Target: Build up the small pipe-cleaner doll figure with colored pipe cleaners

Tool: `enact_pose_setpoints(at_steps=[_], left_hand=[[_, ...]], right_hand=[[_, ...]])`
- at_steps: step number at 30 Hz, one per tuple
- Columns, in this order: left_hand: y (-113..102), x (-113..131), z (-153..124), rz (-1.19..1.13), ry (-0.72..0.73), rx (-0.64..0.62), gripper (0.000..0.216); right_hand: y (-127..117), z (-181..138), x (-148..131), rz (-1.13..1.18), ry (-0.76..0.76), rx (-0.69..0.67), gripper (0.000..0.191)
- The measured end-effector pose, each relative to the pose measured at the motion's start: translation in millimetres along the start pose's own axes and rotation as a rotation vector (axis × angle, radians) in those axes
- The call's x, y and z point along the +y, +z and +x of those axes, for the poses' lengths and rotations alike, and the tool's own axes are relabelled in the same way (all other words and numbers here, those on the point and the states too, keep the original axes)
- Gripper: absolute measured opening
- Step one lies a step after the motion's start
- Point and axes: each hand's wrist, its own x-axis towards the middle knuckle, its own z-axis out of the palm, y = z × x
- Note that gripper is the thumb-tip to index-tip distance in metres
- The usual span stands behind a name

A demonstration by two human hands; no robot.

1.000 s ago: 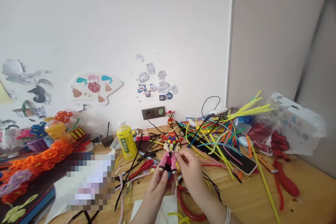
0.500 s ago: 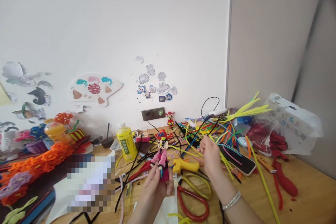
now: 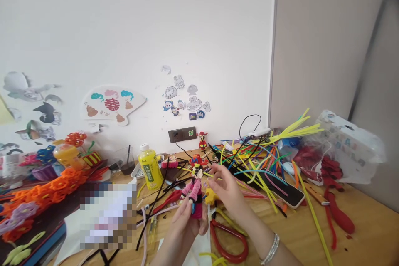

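A: What could go wrong here, in your opinion?

B: I think the doll could tip over. The left hand supports it only at the lower part, so if this grip becomes loose, the head with the red hat may fall to one side.

A: And the right hand?

B: It is just beside the head. A careless push from these fingers could bend the hat. Also, a yellow tool lies partly hidden behind this hand, and the wrist might knock it or the scissors.

A: Please tell me about the fingers exactly.

B: The left ones are closed around the base of the doll, the thumb in front. The right ones are curved and partly open, and they seem to hold nothing. Whether one fingertip touches the doll, I cannot tell.

A: So the doll is where?

B: In the left hand, nearly upright, above the wooden table.
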Motion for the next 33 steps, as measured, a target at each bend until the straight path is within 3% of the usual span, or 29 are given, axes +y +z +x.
enact_pose_setpoints(at_steps=[3, 6, 10, 14, 17, 22, 27, 33], left_hand=[[-0.1, -2.0, -0.4, 0.009, -0.012, -0.022, 0.022], [0.1, -4.2, -1.4, 0.016, -0.026, -0.047, 0.022], [0.4, -5.9, -2.2, 0.015, -0.038, -0.070, 0.022], [0.7, -5.5, -1.8, 0.005, -0.045, -0.090, 0.023], [0.8, -5.0, -1.6, 0.001, -0.042, -0.096, 0.023], [3.5, -3.3, -2.2, 0.002, -0.037, -0.097, 0.022], [6.7, -1.4, -3.6, 0.007, -0.048, -0.090, 0.022], [2.7, -1.7, -2.9, 0.021, -0.043, -0.081, 0.026]], right_hand=[[7.5, -7.6, -5.4, -0.113, -0.095, -0.110, 0.023], [9.5, -11.5, -8.5, -0.242, -0.205, -0.093, 0.019], [13.2, -13.7, -12.6, -0.240, -0.239, -0.078, 0.021], [15.0, -12.7, -16.7, -0.028, -0.105, 0.009, 0.025], [14.6, -10.3, -17.9, 0.288, 0.045, 0.093, 0.026], [13.4, -8.1, -17.8, 0.734, 0.213, 0.061, 0.025], [10.8, -7.7, -17.8, 0.841, 0.265, 0.027, 0.023], [12.1, -7.1, -18.0, 0.816, 0.259, -0.069, 0.029]])
